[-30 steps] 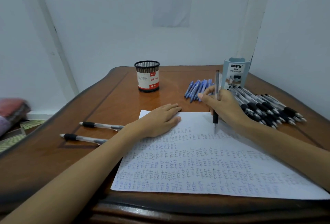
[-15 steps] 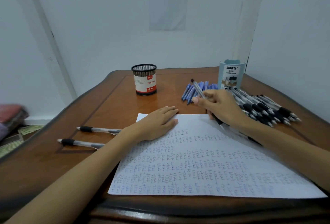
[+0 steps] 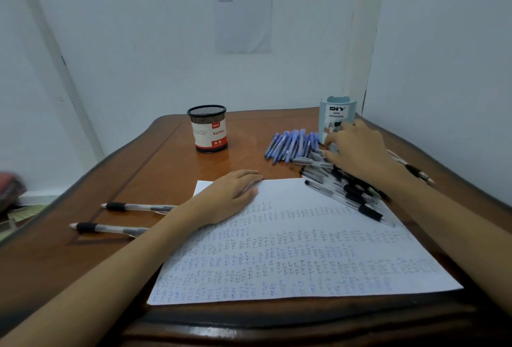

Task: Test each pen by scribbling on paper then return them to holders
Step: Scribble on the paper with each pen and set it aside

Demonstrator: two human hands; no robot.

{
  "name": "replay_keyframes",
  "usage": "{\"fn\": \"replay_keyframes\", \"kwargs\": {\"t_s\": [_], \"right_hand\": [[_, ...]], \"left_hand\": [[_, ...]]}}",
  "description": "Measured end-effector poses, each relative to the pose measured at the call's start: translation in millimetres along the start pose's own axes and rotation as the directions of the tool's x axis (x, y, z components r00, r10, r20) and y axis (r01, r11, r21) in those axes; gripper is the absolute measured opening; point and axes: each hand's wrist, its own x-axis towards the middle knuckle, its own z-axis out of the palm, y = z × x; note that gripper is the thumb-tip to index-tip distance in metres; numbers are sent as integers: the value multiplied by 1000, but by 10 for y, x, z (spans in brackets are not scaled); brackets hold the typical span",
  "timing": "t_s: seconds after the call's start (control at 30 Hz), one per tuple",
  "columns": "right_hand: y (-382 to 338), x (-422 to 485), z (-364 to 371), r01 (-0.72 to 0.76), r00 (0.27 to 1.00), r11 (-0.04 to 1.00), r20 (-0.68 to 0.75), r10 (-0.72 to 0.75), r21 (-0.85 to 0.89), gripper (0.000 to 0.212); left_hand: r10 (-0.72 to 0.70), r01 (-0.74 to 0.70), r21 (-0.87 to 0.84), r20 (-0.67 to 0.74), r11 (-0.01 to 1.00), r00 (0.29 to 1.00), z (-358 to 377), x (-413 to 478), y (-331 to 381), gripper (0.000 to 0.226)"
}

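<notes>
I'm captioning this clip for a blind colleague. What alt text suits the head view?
A person's right hand reaches into a pile of black pens beside a blue organizer, while the left hand lies flat on a scribble-covered paper. Blue pens, a mesh cup and two loose pens lie on the wooden table.

Dim cool light, soft shadows, warped edges
</notes>
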Motion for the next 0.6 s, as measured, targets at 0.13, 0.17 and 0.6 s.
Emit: {"fn": "replay_keyframes", "kwargs": {"t_s": [0.13, 0.17, 0.6], "right_hand": [[-33, -22, 23, 32, 998, 999, 62, -32, 3, 38], [-48, -34, 30, 44, 996, 999, 83, -44, -8, 38], [-1145, -280, -238, 530, 838, 779, -67, -542, 335, 31]], "left_hand": [[4, -4, 4, -4, 1000, 1000, -24, -17, 16, 44], [9, -9, 14, -2, 1000, 1000, -53, -32, 32, 44], [-261, 261, -31, -251, 965, 932, -517, -967, -439, 35]]}}
